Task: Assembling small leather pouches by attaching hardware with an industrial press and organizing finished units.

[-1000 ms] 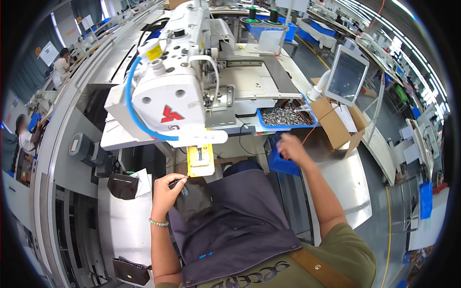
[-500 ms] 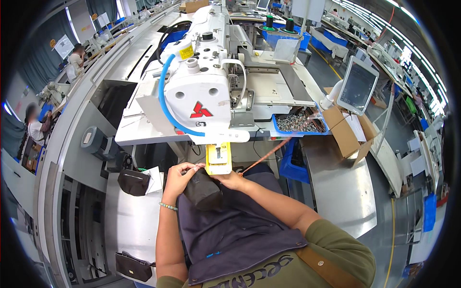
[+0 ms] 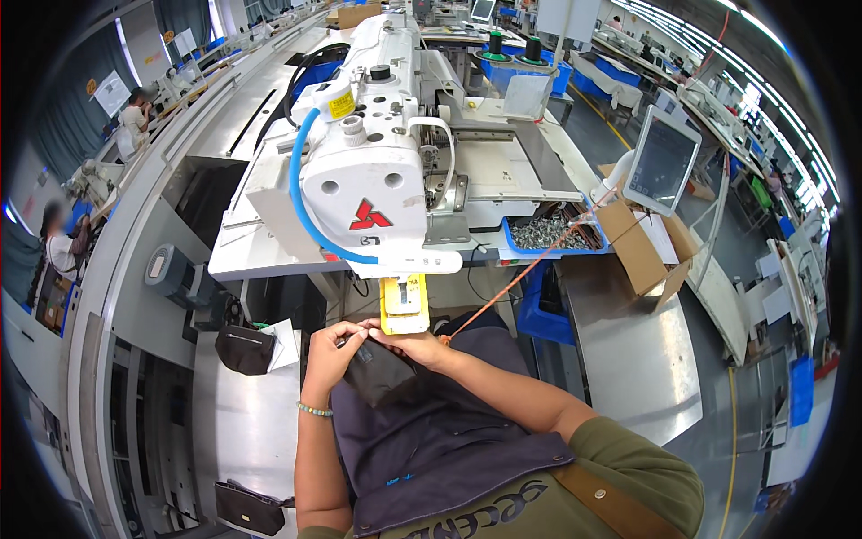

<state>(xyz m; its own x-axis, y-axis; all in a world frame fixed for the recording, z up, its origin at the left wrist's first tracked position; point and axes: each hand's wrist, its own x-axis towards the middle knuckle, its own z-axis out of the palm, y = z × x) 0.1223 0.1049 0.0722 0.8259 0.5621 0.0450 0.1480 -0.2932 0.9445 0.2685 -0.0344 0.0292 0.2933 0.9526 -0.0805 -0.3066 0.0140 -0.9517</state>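
Observation:
A dark brown zip pouch (image 3: 381, 375) hangs over my lap, below the front of a white sewing machine (image 3: 364, 193). At its upper edge the fingertips of my left hand (image 3: 334, 352) are pinched together. My right hand (image 3: 415, 348) grips the same edge from the other side, its fingers partly hidden by the pouch. Just above the right hand is a yellow-and-white guard (image 3: 405, 305) under the machine head. An orange cord (image 3: 507, 290) slants from beside my right wrist up to the right.
Dark pouches lie on the metal side table at left, one upper (image 3: 244, 349) and one lower (image 3: 249, 506). A blue tray of small metal parts (image 3: 555, 234), a cardboard box (image 3: 639, 251) and a tilted screen (image 3: 663, 162) stand at right. People sit at far left.
The pouch has tilted, and its lower end has swung slightly down. Both hands have shifted a little lower, with the fingertips closer together. The view has also moved slightly.

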